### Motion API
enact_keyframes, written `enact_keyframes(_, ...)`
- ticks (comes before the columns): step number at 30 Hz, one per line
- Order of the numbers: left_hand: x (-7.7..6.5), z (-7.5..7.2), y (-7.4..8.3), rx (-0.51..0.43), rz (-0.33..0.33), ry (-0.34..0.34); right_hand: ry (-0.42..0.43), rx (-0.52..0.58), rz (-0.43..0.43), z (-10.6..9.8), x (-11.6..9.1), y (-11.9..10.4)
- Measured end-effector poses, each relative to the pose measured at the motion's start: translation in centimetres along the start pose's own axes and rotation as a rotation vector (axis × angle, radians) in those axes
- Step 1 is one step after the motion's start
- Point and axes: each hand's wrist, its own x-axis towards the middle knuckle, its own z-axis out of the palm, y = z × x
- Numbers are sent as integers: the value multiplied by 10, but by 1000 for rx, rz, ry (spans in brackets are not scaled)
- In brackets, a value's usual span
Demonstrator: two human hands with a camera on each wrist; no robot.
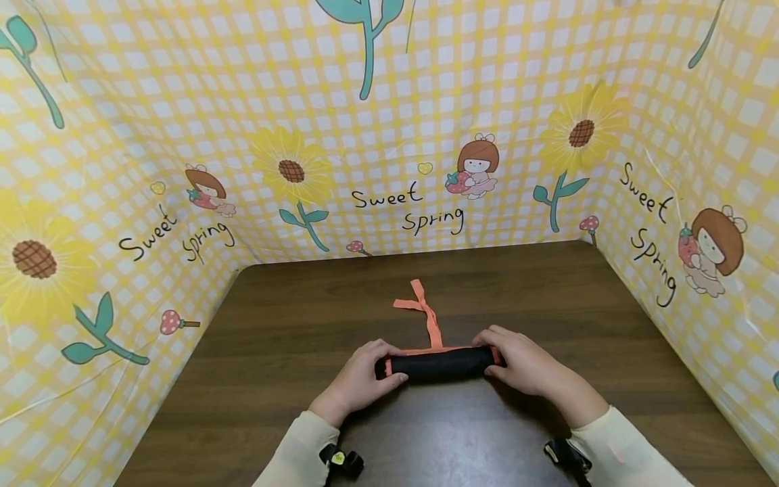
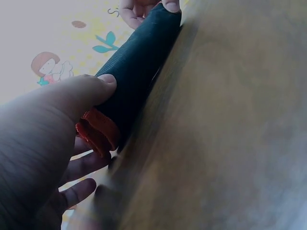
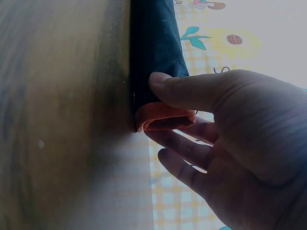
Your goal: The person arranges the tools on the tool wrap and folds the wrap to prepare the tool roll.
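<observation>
A black fabric roll with orange edging lies crosswise on the brown wooden table. From its far side an orange ribbon tie runs away from me and splits into two tails. My left hand grips the roll's left end, thumb on the near side and fingers behind. At the other end my right hand holds it the same way. In the left wrist view the thumb presses on the black cloth above the folded orange edge. The right wrist view shows the layered orange binding beneath the thumb.
The wooden table has rounded far corners. A yellow checked cloth with flowers and printed words hangs upright along its back and both sides. Black camera straps sit at both cream sleeves.
</observation>
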Motion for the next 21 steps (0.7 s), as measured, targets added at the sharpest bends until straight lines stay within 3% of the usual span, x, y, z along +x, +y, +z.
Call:
enact_keyframes(15, -1, -2, 4, -69, 28, 12, -65, 21, 35, -4, -1, -1)
enact_keyframes(21, -1, -2, 3, -104, -15, -2, -69, 30, 26, -5, -2, -2)
